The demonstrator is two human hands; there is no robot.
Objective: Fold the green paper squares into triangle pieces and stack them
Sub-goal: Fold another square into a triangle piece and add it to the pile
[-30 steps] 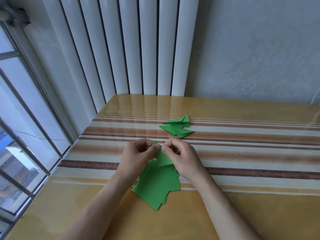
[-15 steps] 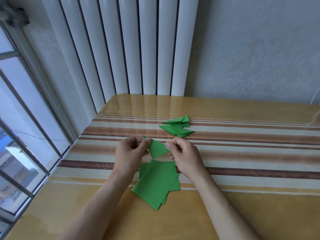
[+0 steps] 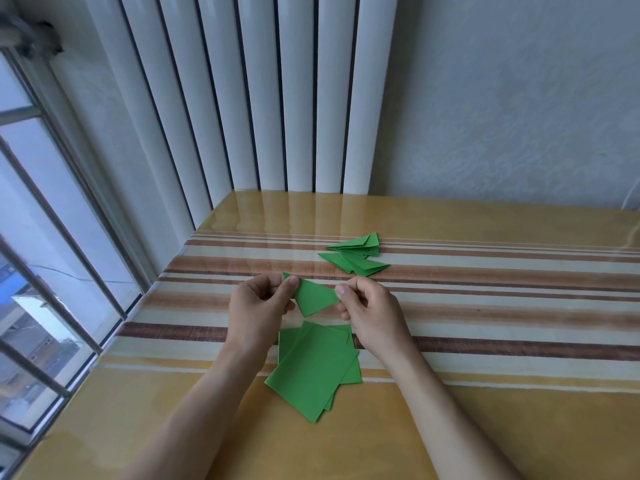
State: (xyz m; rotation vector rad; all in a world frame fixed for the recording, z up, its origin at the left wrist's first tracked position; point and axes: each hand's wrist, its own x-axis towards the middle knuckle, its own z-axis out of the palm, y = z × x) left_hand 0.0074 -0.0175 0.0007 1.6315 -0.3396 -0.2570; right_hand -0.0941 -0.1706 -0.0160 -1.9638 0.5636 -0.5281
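A folded green paper triangle (image 3: 314,296) hangs just above the table between my two hands. My left hand (image 3: 259,308) pinches its left corner with thumb and fingers. My right hand (image 3: 372,315) pinches its right corner. Below the hands lies a loose pile of flat green paper squares (image 3: 311,370) on the table. Farther back, a small heap of folded green triangles (image 3: 356,256) rests on the striped cloth.
The table (image 3: 485,427) has a glossy yellow top with brown and cream stripes. A white radiator (image 3: 263,98) stands behind it against the wall. A barred window (image 3: 45,271) runs along the left edge.
The hands have drawn apart from a close pinch over the pile, spreading the folded piece into a triangle held by its two corners, slightly higher and farther from me.
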